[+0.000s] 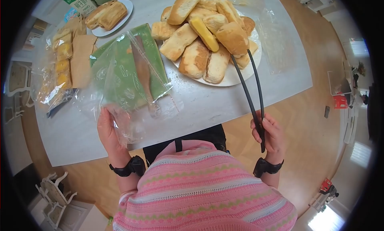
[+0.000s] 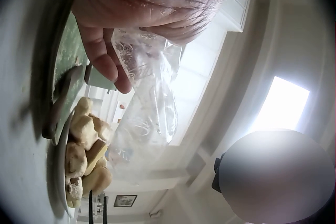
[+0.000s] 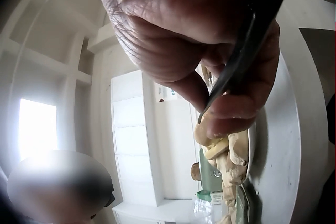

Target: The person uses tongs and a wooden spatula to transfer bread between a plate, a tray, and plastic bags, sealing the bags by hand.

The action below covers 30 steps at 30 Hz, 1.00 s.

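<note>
My left hand [image 1: 109, 129] pinches the edge of a clear plastic bag [image 1: 124, 123] that spreads over a green cutting board [image 1: 154, 55]. In the left wrist view the bag [image 2: 147, 124] hangs from the fingers, crinkled and see-through. A pair of black tongs [image 1: 250, 97] is in my right hand [image 1: 270, 133], thumb and fingers around its closed end. The tong tips reach a browned bread roll [image 1: 233, 38] at the near right of a heaped white plate [image 1: 224, 80]. On top of the heap of bread lies a long yellow piece [image 1: 204, 34].
Under the bag, a wooden spatula [image 1: 142, 69] lies on the board. Packaged yellow pastries [image 1: 63, 65] are at the left. Behind them stand a milk carton [image 1: 80, 2] and a small plate with toasted bread [image 1: 107, 15]. Clear plastic wrapping [image 1: 276, 41] lies right of the big plate.
</note>
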Tool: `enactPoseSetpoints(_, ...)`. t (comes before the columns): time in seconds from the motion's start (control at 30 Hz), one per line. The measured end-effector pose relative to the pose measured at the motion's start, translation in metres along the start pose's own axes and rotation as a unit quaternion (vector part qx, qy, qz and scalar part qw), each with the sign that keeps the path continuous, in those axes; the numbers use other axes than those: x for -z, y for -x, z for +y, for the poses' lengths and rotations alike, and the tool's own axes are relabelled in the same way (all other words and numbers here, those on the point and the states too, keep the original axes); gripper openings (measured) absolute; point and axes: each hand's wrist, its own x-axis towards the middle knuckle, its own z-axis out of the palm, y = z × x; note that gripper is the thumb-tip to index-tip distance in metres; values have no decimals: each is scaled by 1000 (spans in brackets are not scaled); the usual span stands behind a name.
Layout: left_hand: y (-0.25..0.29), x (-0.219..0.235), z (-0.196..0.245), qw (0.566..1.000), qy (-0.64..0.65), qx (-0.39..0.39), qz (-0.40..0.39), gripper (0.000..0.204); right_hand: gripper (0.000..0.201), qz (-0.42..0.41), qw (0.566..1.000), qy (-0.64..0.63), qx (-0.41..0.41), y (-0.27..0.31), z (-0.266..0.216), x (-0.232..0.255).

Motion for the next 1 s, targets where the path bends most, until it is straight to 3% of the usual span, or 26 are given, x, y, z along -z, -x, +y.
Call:
enactPoseSetpoints(0.73,-1,-10,-4,1000,4,11,-7,36,36,-39,999,-27,-21,-8,-2,-13)
enactPoseSetpoints(1.0,-1,-15,-6,1000,-6,6,-26,36,38,1,999,19,-34,2,-8,7)
